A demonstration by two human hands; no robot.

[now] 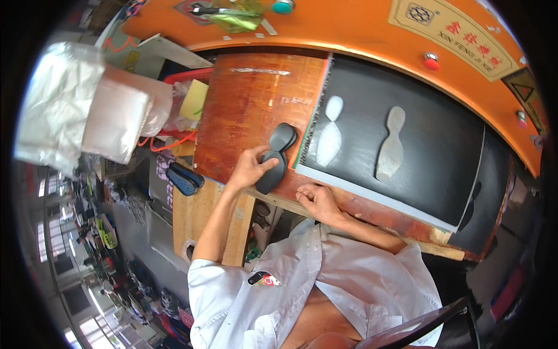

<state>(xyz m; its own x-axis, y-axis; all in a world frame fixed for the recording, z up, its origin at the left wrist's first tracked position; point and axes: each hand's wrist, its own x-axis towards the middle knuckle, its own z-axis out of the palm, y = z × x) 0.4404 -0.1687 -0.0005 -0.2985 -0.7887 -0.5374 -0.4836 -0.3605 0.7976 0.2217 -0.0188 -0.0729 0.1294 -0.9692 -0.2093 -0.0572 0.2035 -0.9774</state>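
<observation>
A stack of dark grey shoe soles [282, 139], narrow at the waist, lies near the right edge of the reddish wooden board [250, 99]. My left hand [254, 170] is closed around its left side, thumb on top. To the right, my right hand [321, 203] rests at the table's front edge with its fingers curled in and nothing showing in them. A black mat [360, 116] beyond it carries a white sole-shaped piece [329, 142] in two lobes and a light grey sole-shaped piece [390, 148].
An orange machine [349, 29] with a red button [430, 61] spans the back. Clear plastic bags [116, 110] hang at the left, by a red bin [185, 75]. A blue-black pair of soles [185, 178] sits beside a pale wooden board [212, 215].
</observation>
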